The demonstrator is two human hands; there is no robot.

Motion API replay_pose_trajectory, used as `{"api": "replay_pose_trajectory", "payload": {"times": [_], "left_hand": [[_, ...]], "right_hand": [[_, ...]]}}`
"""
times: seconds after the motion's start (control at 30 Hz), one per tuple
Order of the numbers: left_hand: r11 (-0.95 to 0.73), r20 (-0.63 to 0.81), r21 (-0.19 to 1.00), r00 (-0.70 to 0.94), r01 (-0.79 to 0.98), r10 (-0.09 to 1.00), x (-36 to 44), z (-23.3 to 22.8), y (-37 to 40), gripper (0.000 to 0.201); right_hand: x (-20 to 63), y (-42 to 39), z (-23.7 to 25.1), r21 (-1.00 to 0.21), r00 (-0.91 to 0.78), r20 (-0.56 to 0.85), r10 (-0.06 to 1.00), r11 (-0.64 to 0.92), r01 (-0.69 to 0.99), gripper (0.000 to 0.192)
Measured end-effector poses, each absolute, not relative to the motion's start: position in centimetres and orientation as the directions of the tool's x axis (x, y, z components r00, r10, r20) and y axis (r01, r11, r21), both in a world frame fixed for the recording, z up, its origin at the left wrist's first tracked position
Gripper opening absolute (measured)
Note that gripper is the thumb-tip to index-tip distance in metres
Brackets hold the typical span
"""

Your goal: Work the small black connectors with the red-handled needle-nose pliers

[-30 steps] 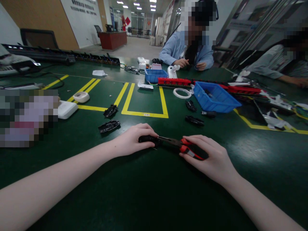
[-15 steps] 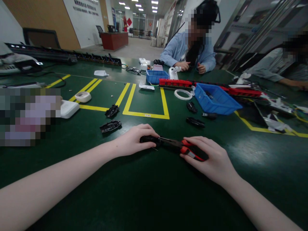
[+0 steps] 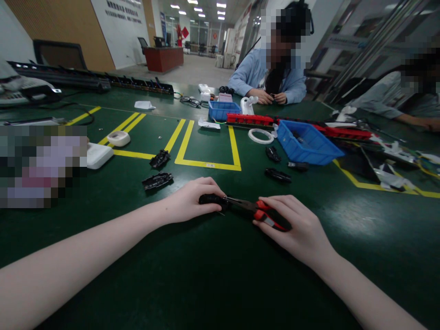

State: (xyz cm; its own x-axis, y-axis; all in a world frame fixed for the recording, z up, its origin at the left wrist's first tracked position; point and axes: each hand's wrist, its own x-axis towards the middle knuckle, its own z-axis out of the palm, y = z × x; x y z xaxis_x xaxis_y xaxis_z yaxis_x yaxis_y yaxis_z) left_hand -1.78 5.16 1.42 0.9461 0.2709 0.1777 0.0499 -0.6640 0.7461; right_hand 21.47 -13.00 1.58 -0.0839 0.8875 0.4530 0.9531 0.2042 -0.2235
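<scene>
Pinched between the fingers and thumb of my left hand [image 3: 197, 199] is a small black plastic part [image 3: 210, 199], held low over the green table. My right hand [image 3: 295, 222] is closed round the red and black handles of long-nose pliers [image 3: 263, 214]. The pliers' narrow jaws point left and meet the right end of the black part; whether they grip it I cannot tell. Left of the part lie two black plastic housings [image 3: 158, 181]. Several similar black pieces [image 3: 277, 174] lie beyond my right hand.
A blue bin [image 3: 309, 144] stands at the right, with a white tape ring [image 3: 261, 135] beside it. A tape roll [image 3: 118, 138] and a white box [image 3: 99, 156] are at the left. Across the table a person [image 3: 271, 78] handles something small; another sits far right.
My right hand and the pliers have shifted slightly left, toward the black part. My left hand stays nearly in place. The person across has brought both hands together.
</scene>
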Motion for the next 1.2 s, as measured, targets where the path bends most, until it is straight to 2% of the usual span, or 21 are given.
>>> {"api": "replay_pose_trajectory", "payload": {"times": [0.6, 0.97, 1.2], "left_hand": [[-0.691, 0.182, 0.722, 0.958, 0.025, 0.224, -1.9, 1.6, 5.2, 0.022], [-0.698, 0.216, 0.716, 0.95, 0.002, 0.224, -1.7, 1.0, 5.5, 0.021], [-0.696, 0.237, 0.718, 0.947, -0.022, 0.215, -1.7, 1.0, 5.7, 0.022]], "right_hand": [[22.3, -13.1, 1.9, -0.219, -0.145, 0.445, 0.884, 0.265, 0.939, 0.036], [21.9, -12.9, 1.3, -0.263, -0.107, 0.449, 0.887, 0.246, 0.933, 0.035], [22.6, -12.7, 0.8, -0.208, -0.151, 0.468, 0.871, 0.275, 0.939, 0.036]]}}
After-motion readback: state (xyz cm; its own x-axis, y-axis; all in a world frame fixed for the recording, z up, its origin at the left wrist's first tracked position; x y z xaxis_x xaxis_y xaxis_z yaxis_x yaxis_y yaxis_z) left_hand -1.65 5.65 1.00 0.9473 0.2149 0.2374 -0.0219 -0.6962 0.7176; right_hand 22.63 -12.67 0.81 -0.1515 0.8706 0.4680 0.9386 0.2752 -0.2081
